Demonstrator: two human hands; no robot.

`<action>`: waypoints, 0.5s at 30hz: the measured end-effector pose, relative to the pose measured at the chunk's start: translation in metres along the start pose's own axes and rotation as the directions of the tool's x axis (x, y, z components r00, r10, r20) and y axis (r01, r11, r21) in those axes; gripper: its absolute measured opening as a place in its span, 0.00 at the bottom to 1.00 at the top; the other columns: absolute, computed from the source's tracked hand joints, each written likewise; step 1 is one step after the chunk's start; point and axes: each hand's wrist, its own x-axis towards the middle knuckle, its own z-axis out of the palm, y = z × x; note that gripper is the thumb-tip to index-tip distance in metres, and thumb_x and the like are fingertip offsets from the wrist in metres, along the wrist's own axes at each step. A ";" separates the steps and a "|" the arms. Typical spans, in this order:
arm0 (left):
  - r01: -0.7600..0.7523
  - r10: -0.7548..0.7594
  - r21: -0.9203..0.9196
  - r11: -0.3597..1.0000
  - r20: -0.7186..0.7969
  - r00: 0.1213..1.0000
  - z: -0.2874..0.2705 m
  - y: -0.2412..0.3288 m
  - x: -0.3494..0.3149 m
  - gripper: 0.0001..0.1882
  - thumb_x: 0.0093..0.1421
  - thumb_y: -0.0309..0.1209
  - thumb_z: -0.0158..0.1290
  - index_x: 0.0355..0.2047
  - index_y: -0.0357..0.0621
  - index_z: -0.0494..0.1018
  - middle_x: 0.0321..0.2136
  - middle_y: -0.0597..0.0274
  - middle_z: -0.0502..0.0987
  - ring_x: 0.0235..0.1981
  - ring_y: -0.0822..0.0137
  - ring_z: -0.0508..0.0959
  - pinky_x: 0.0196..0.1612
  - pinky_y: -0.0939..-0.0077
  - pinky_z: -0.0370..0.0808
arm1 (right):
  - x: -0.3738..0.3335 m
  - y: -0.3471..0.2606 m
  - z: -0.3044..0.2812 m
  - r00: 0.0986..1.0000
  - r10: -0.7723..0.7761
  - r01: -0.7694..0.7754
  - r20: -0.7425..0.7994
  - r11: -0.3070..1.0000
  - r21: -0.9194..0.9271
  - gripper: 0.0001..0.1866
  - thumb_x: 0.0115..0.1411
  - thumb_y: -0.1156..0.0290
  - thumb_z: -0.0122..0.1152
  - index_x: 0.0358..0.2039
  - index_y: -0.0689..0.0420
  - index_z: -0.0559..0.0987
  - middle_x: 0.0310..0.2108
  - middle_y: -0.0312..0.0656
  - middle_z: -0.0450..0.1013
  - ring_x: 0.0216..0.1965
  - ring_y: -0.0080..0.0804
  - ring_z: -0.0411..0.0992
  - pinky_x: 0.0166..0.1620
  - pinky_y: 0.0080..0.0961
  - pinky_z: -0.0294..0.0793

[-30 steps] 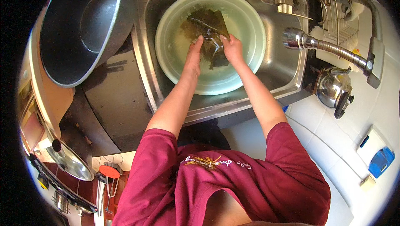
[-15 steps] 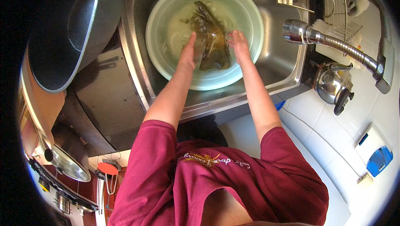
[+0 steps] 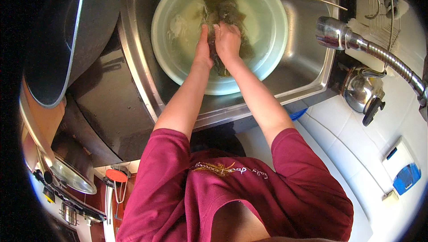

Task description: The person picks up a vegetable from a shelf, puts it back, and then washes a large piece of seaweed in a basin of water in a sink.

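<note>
A steel sink (image 3: 305,59) set in a dark counter (image 3: 109,108) surrounds the work, with white tiles (image 3: 341,144) off to the right of the grip. In the head view, a pale green basin (image 3: 273,32) of cloudy water (image 3: 180,37) stands in the sink. The dark sheet-like material (image 3: 218,1) lies in that water, under and beyond the grip, partly reaching back toward the wrists. The right hand (image 3: 228,43) rests on it with bent fingers; the left hand (image 3: 203,50) is just beside, along its left side. Fingertips are hidden on both, so whether either is clenched or grasping cannot be told. Right of the grip hangs a chrome tap head (image 3: 331,33), with a steel kettle (image 3: 361,89) farther right; well left stands a big dark pot (image 3: 96,28).
</note>
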 end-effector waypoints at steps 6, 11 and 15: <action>-0.216 0.216 0.129 0.968 0.012 0.976 0.000 0.008 -0.003 0.22 0.53 0.40 0.55 0.44 0.39 0.68 0.40 0.61 0.72 0.40 0.67 0.71 0.44 0.75 0.67 | -0.010 0.020 -0.047 0.995 0.055 -0.010 -0.081 0.876 0.482 0.10 0.55 0.68 0.51 0.31 0.59 0.77 0.36 0.45 0.74 0.38 0.41 0.71 0.44 0.32 0.67; -0.168 0.201 0.246 0.955 -0.116 0.973 -0.013 0.008 0.013 0.17 0.57 0.32 0.50 0.44 0.35 0.68 0.40 0.58 0.73 0.38 0.66 0.72 0.42 0.73 0.68 | -0.008 0.053 -0.024 0.985 0.170 -0.170 -0.010 0.985 0.022 0.26 0.58 0.56 0.45 0.51 0.62 0.65 0.52 0.58 0.59 0.55 0.50 0.57 0.56 0.40 0.52; -0.098 0.112 0.094 0.991 -0.162 0.980 -0.007 0.011 0.007 0.18 0.59 0.35 0.48 0.44 0.34 0.68 0.40 0.57 0.72 0.37 0.64 0.72 0.41 0.72 0.69 | -0.017 0.026 0.000 0.986 0.161 -0.146 -0.045 0.959 0.242 0.29 0.54 0.55 0.51 0.49 0.64 0.65 0.50 0.58 0.60 0.55 0.51 0.55 0.57 0.44 0.48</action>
